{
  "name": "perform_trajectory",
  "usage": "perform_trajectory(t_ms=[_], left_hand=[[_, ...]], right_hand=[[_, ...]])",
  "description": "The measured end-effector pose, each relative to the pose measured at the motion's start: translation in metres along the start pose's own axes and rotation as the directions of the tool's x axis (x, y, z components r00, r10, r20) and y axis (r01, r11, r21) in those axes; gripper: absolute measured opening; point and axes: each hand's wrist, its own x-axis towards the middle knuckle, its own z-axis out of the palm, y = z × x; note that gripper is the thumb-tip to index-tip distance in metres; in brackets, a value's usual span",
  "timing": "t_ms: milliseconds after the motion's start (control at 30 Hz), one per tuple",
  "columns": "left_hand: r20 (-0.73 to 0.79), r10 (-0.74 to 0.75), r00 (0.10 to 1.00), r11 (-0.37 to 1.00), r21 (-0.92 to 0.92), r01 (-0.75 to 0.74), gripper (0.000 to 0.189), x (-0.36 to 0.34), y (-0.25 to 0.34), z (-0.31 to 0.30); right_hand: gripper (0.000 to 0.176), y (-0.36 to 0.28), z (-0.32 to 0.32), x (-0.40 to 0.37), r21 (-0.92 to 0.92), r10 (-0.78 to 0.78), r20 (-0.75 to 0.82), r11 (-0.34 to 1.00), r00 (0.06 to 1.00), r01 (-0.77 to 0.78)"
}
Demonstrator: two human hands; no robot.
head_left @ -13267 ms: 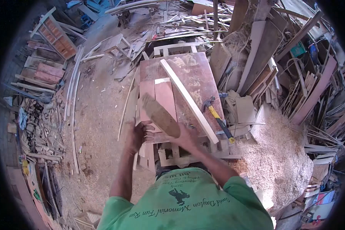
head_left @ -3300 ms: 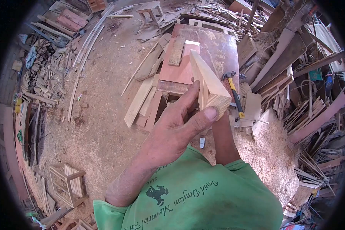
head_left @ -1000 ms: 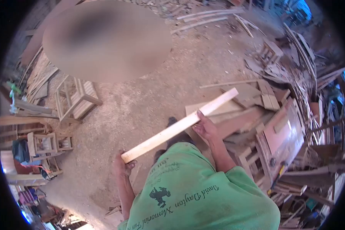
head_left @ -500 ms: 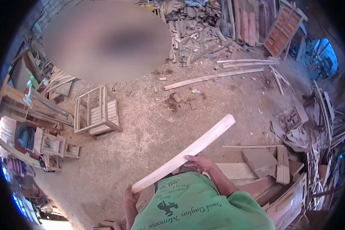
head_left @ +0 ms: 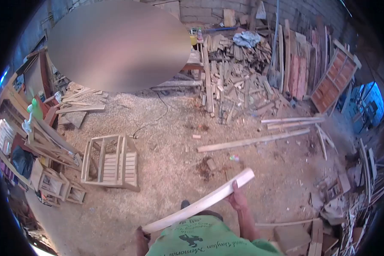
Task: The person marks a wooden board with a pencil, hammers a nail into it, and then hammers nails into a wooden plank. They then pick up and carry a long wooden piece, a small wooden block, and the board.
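A long, pale wooden board [head_left: 196, 204] with a slight curve runs at a slant in front of my green shirt, its right end higher in view. My right hand [head_left: 238, 199] grips it near that far end, the thumb lying over its face. At the lower left end, my left hand [head_left: 141, 237] is closed around the board, its fingers partly hidden. Beneath the board the toe of a dark shoe [head_left: 185, 204] shows on the ground.
A slatted wooden frame [head_left: 110, 162] stands on the shavings at left. Several long planks [head_left: 254, 140] lie across the floor ahead. Behind them is a heap of offcuts [head_left: 243, 81]. A panelled door [head_left: 335, 81] leans at right. A cable [head_left: 158, 115] trails along the ground.
My view has tilted up, showing more of the back wall and wood heap. My right hand has shifted along the board from near its middle toward its right end. My left hand stays at the other end.
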Motion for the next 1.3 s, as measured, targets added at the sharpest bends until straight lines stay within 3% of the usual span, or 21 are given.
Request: perform_trajectory(t_ms=[67,100,167,200,267,300,367,433,533,600,667,733,800,867,967,1067,1100,1133,1167,1233,1300], left_hand=[[0.053,-0.051,0.997,0.997,-0.050,0.053,0.032,0.057,0.047,0.045],[0.095,-0.264,0.960,0.938,-0.207,0.278,0.031,0.086,0.088,0.073],[0.010,-0.194,0.981,0.965,-0.179,0.193,0.029,0.099,0.166,0.163],[0.126,-0.102,0.987,0.958,-0.254,0.131,0.027,0.109,0.195,0.199],[0.250,0.157,0.956,0.978,0.094,-0.186,0.037,0.165,0.226,0.224],[0.168,-0.020,0.986,0.999,-0.040,0.027,0.043,0.179,0.259,0.261],[0.099,0.028,0.995,0.994,0.103,-0.038,0.050,0.151,0.329,0.325],[-0.016,0.063,0.998,0.995,0.079,-0.061,0.049,0.150,0.361,0.368],[-0.075,0.048,0.996,0.999,0.011,-0.047,0.045,0.183,0.372,0.381],[0.012,-0.040,0.999,0.990,-0.137,0.042,0.035,0.258,0.327,0.368],[-0.214,-0.134,0.968,0.961,-0.266,0.074,0.028,0.260,0.332,0.399],[-0.298,-0.249,0.921,0.953,-0.245,0.178,0.030,0.297,0.325,0.405],[-0.227,-0.255,0.940,0.944,-0.269,0.191,0.034,0.366,0.298,0.399],[-0.145,-0.290,0.946,0.930,-0.275,0.243,0.033,0.402,0.338,0.411],[-0.163,-0.209,0.964,0.928,-0.344,0.143,0.034,0.461,0.423,0.446],[-0.325,-0.111,0.939,0.987,-0.145,0.066,0.019,0.534,0.536,0.484],[-0.179,-0.027,0.984,0.990,0.130,0.050,0.015,0.579,0.565,0.481],[-0.284,-0.055,0.957,0.993,0.084,0.082,0.022,0.573,0.621,0.511],[-0.299,0.036,0.954,0.997,0.070,-0.016,0.025,0.575,0.662,0.544],[-0.325,0.219,0.920,0.975,0.037,-0.219,0.030,0.588,0.724,0.591],[-0.260,0.313,0.913,0.948,0.146,-0.283,0.032,0.607,0.773,0.631]], right_hand=[[0.066,-0.023,0.004,0.036,-0.007,-0.028,-0.053,1.000,0.998,0.027],[0.066,-0.033,0.008,0.045,-0.015,-0.049,-0.073,0.999,0.996,0.048],[0.068,-0.042,0.004,0.076,0.006,-0.062,-0.169,0.998,0.984,0.064],[0.070,-0.043,-0.015,0.098,0.026,-0.047,-0.235,0.998,0.971,0.055],[0.074,-0.049,-0.004,0.151,0.080,-0.055,-0.224,0.994,0.973,0.074],[0.076,-0.072,0.022,0.157,0.122,-0.088,-0.169,0.987,0.982,0.110],[0.074,-0.089,0.037,0.216,0.164,-0.075,-0.132,0.982,0.988,0.097],[0.071,-0.099,0.047,0.276,0.173,-0.040,-0.169,0.982,0.985,0.070],[0.059,-0.141,0.105,0.347,0.145,0.018,-0.109,0.989,0.994,-0.002],[0.052,-0.166,0.134,0.402,0.064,0.001,0.026,0.998,1.000,-0.002],[0.048,-0.180,0.151,0.463,-0.018,-0.024,0.196,0.999,0.980,0.028],[0.044,-0.195,0.210,0.507,-0.034,0.009,0.192,0.999,0.981,-0.003],[0.039,-0.196,0.259,0.558,-0.067,-0.013,0.153,0.997,0.988,0.024],[0.038,-0.188,0.285,0.618,-0.034,0.029,0.118,0.999,0.993,-0.025],[0.042,-0.192,0.349,0.679,-0.007,0.047,0.067,0.999,0.997,-0.046],[0.045,-0.187,0.385,0.730,0.071,0.025,0.084,0.997,0.996,-0.031],[0.043,-0.183,0.393,0.747,0.071,0.022,0.008,0.997,1.000,-0.023],[0.051,-0.188,0.405,0.757,0.092,0.044,0.026,0.995,0.999,-0.046],[0.059,-0.192,0.417,0.767,0.115,0.067,0.049,0.991,0.997,-0.072],[0.049,-0.197,0.439,0.790,0.178,0.123,0.018,0.976,0.992,-0.124],[0.046,-0.201,0.452,0.820,0.243,0.155,-0.004,0.958,0.988,-0.150]])
